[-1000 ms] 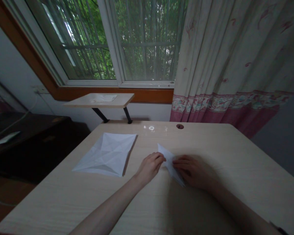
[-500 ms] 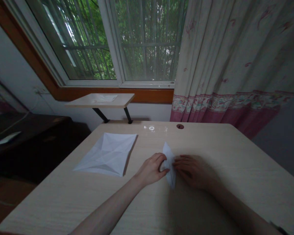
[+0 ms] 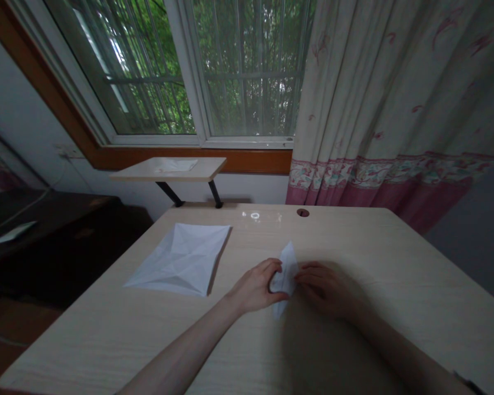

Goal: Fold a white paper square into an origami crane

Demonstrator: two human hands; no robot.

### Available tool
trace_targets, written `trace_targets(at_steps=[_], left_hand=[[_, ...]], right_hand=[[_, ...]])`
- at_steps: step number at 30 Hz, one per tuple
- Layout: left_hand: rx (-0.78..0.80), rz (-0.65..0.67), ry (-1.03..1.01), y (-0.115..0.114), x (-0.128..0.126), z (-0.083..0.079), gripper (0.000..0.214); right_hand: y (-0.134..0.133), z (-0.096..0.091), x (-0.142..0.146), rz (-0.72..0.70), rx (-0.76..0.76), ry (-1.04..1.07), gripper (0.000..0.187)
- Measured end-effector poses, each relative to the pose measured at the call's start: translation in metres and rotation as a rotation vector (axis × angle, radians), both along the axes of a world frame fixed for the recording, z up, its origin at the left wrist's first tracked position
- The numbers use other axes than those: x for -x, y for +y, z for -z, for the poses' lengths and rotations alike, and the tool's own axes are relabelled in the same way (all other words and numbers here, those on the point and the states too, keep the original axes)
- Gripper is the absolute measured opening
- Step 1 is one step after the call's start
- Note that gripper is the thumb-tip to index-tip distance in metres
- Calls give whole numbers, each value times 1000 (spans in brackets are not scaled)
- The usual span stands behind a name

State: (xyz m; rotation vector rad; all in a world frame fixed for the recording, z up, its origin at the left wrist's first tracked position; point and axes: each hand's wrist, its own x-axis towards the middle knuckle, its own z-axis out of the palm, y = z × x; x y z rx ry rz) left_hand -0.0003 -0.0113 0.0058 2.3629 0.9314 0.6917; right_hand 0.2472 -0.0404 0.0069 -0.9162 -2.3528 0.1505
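Note:
A small folded sheet of white paper (image 3: 287, 269), pointed at its far and near ends, is between my two hands on the table. My left hand (image 3: 258, 286) holds its left side, with fingers curled over the far part and the thumb on the near part. At the right edge, my right hand (image 3: 321, 286) pinches the paper with its fingertips; its thumb is mostly hidden in shadow. Left of my hands lies a larger white paper sheet (image 3: 185, 260), opened out flat with crossing crease lines.
The pale wooden table (image 3: 214, 351) has a round cable hole (image 3: 303, 212) near its back edge. A small raised shelf (image 3: 140, 169) at the back left bears a white paper (image 3: 180, 164). Behind are a barred window and a flowered curtain (image 3: 354, 109). A dark cabinet (image 3: 86, 219) stands left.
The folded paper has turned: its far tip now leans right and its near tip left, and more of its face shows. Both hands stay in nearly the same place.

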Motion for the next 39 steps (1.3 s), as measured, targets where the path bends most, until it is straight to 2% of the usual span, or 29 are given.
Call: trace_targets(at_steps=[4, 10, 18, 28, 39], left_hand=[[0, 18, -5, 1, 0, 2, 52], [-7, 81, 38, 1, 0, 1, 40], [-78, 128, 61, -3, -1, -2, 35], [-276, 38, 97, 2, -1, 1, 40], [-212, 31, 83, 5, 0, 4, 43]], right_hand=[[0, 4, -1, 63, 16, -16, 26], [9, 16, -3, 192, -12, 23, 32], [13, 20, -4, 132, -4, -28, 43], [12, 21, 0, 146, 61, -124, 45], [6, 10, 6, 146, 91, -184, 42]])
